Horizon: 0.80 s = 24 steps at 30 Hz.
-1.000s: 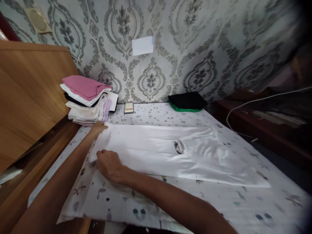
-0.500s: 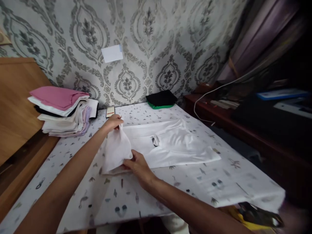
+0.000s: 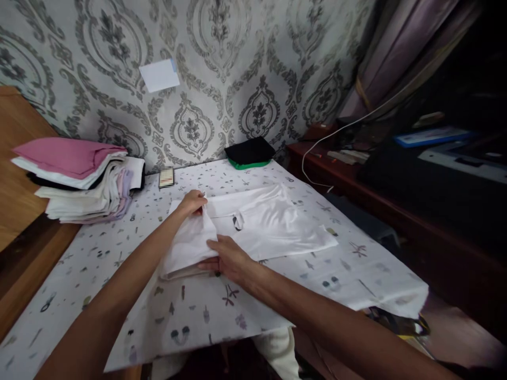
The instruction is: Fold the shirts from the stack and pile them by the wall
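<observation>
A white shirt (image 3: 273, 224) lies stretched out on the table, wrinkled toward its right end. A small opening with a dark patch shows near its middle. My left hand (image 3: 193, 202) pinches the cloth at the far edge of the shirt's left part. At the near edge, my right hand (image 3: 232, 259) has the cloth between its thumb on top and its fingers beneath. Between both hands the left part is lifted into a loose fold, leaning over to the right.
A patterned sheet (image 3: 198, 314) covers the table. At the left stands a stack of folded clothes (image 3: 83, 184) beside a wooden panel (image 3: 24, 169). Toward the wall are a phone (image 3: 166, 177) and folded black and green cloth (image 3: 250, 152). A white cable (image 3: 304, 163) hangs at right.
The lifted left part of the shirt has come down lower and further over to the right, both hands moving with it. The whole view has shifted slightly rightward.
</observation>
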Each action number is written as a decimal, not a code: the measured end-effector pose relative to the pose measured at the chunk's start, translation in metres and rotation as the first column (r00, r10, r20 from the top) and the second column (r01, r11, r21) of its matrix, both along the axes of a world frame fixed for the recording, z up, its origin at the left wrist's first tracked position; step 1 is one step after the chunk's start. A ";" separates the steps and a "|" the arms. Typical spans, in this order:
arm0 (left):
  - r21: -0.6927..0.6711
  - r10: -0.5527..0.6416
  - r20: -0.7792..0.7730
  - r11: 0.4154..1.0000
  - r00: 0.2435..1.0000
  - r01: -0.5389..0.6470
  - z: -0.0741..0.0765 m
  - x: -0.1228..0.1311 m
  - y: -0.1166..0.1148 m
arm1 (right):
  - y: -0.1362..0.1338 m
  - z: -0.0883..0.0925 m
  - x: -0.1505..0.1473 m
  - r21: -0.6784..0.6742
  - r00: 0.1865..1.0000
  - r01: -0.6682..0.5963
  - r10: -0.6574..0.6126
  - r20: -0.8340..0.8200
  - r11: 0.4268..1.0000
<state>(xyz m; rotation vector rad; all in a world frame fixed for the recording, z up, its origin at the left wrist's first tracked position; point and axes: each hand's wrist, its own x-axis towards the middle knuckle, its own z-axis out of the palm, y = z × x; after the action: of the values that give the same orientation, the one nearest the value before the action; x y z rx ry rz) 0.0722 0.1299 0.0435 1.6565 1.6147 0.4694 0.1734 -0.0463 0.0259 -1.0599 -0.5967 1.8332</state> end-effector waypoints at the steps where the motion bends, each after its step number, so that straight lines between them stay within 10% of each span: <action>1: -0.007 -0.007 0.027 1.000 1.000 0.008 0.000 0.000 0.000 | 0.000 -0.001 0.002 0.079 0.998 0.010 -0.015 0.060 0.997; 8: 0.040 -0.178 0.190 0.984 0.966 0.174 0.006 -0.022 -0.031 | -0.004 -0.004 0.020 0.048 0.974 -0.125 0.113 0.198 0.991; 13: 0.382 -0.455 -0.243 0.767 0.857 0.515 0.015 -0.076 -0.103 | -0.001 0.002 0.026 0.058 0.987 -0.126 0.119 0.107 0.990; 18: 0.356 -0.377 -0.642 0.625 0.668 0.695 0.004 -0.112 -0.165 | -0.001 0.004 0.024 0.019 0.991 -0.097 0.094 0.099 0.995; 24: 0.396 -0.304 -0.721 0.557 0.623 0.730 -0.012 -0.133 -0.183 | 0.002 0.004 0.023 -0.001 0.990 -0.109 0.109 0.087 0.994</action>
<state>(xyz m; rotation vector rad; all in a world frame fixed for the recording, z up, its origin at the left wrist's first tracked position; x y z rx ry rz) -0.0609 -0.0527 0.0318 2.9961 1.2055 0.1955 0.1967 -0.0441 0.0296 -1.1289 -0.7222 1.8861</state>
